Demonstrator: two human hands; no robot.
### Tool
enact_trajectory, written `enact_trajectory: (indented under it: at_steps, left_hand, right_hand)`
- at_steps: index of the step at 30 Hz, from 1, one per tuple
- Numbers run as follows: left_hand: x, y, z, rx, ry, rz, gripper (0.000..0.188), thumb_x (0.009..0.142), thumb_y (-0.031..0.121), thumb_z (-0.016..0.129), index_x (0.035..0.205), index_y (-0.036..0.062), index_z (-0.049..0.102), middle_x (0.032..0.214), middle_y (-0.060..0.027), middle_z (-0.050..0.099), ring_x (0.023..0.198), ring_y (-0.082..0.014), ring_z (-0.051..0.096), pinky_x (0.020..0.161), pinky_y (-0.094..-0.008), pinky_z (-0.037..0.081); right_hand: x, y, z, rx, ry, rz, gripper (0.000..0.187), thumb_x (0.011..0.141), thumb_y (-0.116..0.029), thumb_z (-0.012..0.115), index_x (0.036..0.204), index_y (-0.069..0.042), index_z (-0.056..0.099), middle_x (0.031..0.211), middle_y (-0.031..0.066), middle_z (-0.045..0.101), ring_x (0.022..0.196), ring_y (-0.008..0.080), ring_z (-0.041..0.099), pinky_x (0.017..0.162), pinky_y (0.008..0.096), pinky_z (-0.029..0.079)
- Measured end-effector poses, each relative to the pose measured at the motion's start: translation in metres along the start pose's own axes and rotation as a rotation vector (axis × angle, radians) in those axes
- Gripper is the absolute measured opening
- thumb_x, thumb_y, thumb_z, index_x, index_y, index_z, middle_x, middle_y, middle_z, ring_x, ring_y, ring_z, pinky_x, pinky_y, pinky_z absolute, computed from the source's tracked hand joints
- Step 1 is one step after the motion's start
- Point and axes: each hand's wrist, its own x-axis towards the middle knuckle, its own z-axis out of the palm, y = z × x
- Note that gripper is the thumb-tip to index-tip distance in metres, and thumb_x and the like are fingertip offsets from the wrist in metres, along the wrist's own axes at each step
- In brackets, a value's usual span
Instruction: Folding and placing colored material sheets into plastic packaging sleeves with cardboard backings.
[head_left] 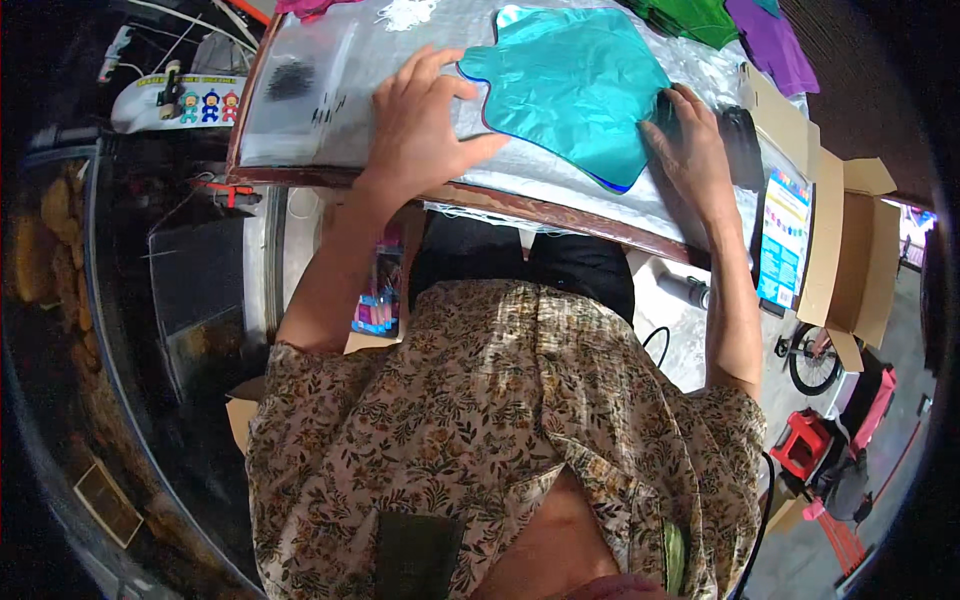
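A flat teal foil sheet, like an uninflated foil balloon [575, 90], lies on the plastic-covered table with a blue edge showing along its near side. At its left, a small rounded tab sticks out. My left hand [415, 130] is spread open there, fingertips touching the tab and thumb apart on the plastic. On the opposite side, my right hand [695, 150] rests with its fingers apart against the foil's right edge. Black strips [740, 148] lie just right of that hand; part of the dark material under its fingers is hidden.
Green foil [695, 20] and purple foil [770, 45] lie at the far right, pink foil [310, 8] far left. Open cardboard boxes [855, 250] and a blue printed package [785, 240] stand right of the table [330, 100]. A red object [802, 443] sits on the floor.
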Motion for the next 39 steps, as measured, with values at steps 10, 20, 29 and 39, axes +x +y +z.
enact_trajectory:
  at_steps: [10,20,29,39]
  left_hand:
    - [-0.002,0.004,0.005,-0.01,-0.033,-0.024,0.047,0.071,0.034,0.087,0.103,0.0119,0.061,0.143,-0.0126,0.05,0.14,-0.0362,0.038,0.109,-0.0519,0.025]
    - [0.016,-0.014,0.006,-0.293,-0.041,-0.103,0.038,0.073,0.031,0.085,0.098,0.0093,0.065,0.134,-0.0126,0.058,0.132,-0.0299,0.048,0.107,-0.0497,0.027]
    - [0.057,-0.027,0.04,0.11,0.148,-0.113,0.031,0.078,0.032,0.08,0.096,0.0076,0.072,0.129,-0.0111,0.061,0.124,-0.029,0.052,0.103,-0.051,0.031]
    - [0.057,-0.035,0.049,0.049,0.088,-0.149,0.031,0.08,0.034,0.078,0.099,0.0094,0.074,0.132,-0.0106,0.059,0.123,-0.0309,0.053,0.106,-0.0517,0.03]
  right_hand:
    - [0.001,-0.002,0.0,0.02,0.014,0.014,0.059,0.089,-0.029,0.074,0.134,0.005,0.055,0.142,0.0226,0.052,0.131,0.0391,0.05,0.112,0.0417,0.04]
    - [-0.002,-0.001,0.001,0.026,0.032,0.016,0.06,0.089,-0.03,0.074,0.133,0.006,0.056,0.141,0.0226,0.053,0.13,0.0393,0.05,0.111,0.0425,0.04]
    - [-0.001,-0.001,0.004,0.015,0.066,0.012,0.059,0.089,-0.03,0.074,0.132,0.005,0.056,0.14,0.0221,0.053,0.129,0.0392,0.05,0.109,0.0429,0.041]
    - [-0.003,-0.001,0.006,-0.005,0.109,-0.023,0.056,0.089,-0.032,0.075,0.129,0.004,0.059,0.138,0.0212,0.056,0.126,0.0386,0.053,0.105,0.0428,0.045]
